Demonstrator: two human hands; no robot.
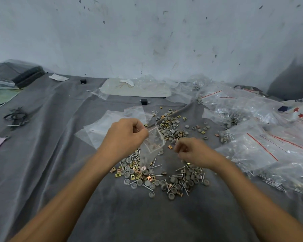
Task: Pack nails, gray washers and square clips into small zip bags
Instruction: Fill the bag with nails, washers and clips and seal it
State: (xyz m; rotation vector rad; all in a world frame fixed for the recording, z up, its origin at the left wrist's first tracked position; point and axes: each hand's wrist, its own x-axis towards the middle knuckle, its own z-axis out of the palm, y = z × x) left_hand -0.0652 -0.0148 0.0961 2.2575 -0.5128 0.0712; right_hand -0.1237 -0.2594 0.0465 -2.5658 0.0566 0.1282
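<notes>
Gray cloth (pixel 59 172) covers the whole work surface, with a scuffed pale wall (pixel 147 32) behind it. The person's left hand (pixel 124 137) is pinching the top edge of a small zip bag (pixel 152 144). The bag hangs down over the near pile, with its bottom end among the parts, and a few bits show through the plastic. The right hand (pixel 194 154) hovers just right of the bag with its fingers curled in, but it's blurry, so I honestly can't tell if it's holding anything.

Loose stuff is scattered all around the hands: gray washers (pixel 173 190), nails (pixel 177 175) and brass-coloured square clips (pixel 117 175), one heap near and another farther out. Some flat empty bags (pixel 101 126) lie just beyond the left hand. Off to the right is a big heap of filled bags (pixel 255 147) with red zip lines. Farther back sits a white tray (pixel 135 89), partly under some clear plastic.
</notes>
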